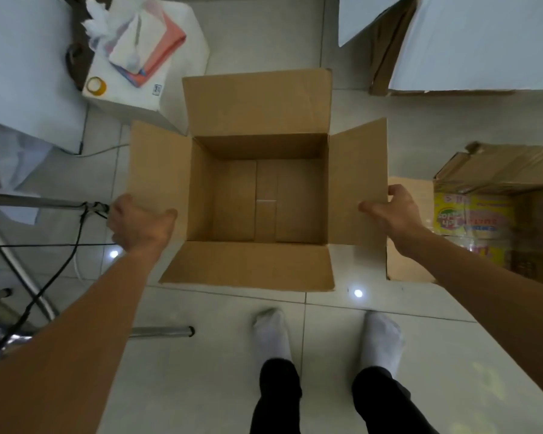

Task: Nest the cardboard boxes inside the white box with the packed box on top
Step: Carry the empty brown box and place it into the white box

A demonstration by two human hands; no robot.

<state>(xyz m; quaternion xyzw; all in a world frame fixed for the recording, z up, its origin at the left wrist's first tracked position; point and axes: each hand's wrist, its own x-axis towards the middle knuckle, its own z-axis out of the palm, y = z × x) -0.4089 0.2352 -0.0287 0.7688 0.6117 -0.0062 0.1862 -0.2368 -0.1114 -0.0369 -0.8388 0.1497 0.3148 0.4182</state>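
Note:
An open, empty brown cardboard box (261, 198) sits in the middle of the tiled floor with all its flaps spread outward. My left hand (138, 225) grips the lower corner of its left flap. My right hand (392, 211) grips the lower edge of its right flap. A large white box (483, 45) with brown inner flaps lies at the top right. A worn printed cardboard box (499, 211), open at the top, stands at the right edge. A small white packed box (151, 57) with cloths and a tape roll on it stands at the top left.
A metal stand (29, 202) with black cables (60, 261) occupies the left side. A white cabinet (22, 67) is at the far left. My socked feet (323, 336) stand on the tiles just below the brown box.

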